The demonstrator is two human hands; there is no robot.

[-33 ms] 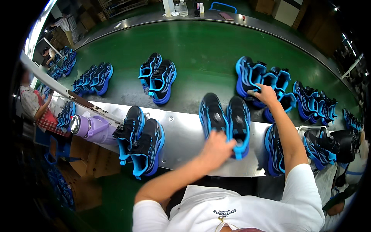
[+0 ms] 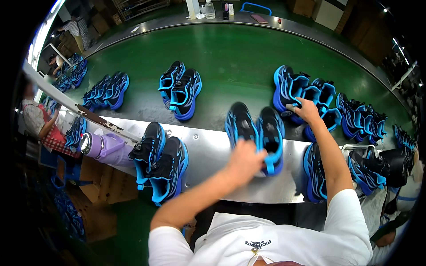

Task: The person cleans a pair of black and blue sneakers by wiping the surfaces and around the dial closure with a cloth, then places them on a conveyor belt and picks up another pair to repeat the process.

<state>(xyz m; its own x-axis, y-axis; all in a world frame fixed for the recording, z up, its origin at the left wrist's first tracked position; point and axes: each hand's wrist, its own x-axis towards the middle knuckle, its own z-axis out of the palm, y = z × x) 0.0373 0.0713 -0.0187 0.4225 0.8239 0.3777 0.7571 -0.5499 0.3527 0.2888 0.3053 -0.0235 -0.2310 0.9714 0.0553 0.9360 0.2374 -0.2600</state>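
Note:
My left hand (image 2: 245, 163), slightly blurred, is closed on the heel ends of a pair of black and blue sneakers. The left sneaker (image 2: 241, 120) and the right sneaker (image 2: 270, 128) point away from me, over the edge where the metal ledge meets the green belt. My right hand (image 2: 306, 111) reaches to the belt at the right, its fingers closed on the heel of another black and blue sneaker (image 2: 282, 91). Several matching sneakers (image 2: 326, 93) stand close beside that one.
On the metal ledge (image 2: 202, 153), a sneaker pair (image 2: 166, 164) stands left and another sneaker (image 2: 314, 173) right. A pair (image 2: 186, 95) sits mid-belt (image 2: 222, 57); further rows (image 2: 361, 117) lie right. A purple flask (image 2: 104, 146) stands beside a white metal bar (image 2: 84, 111). Co-workers are at left.
My left hand has moved slightly away from me and to the left, and the sneaker pair has shifted with it. My right hand has hardly moved.

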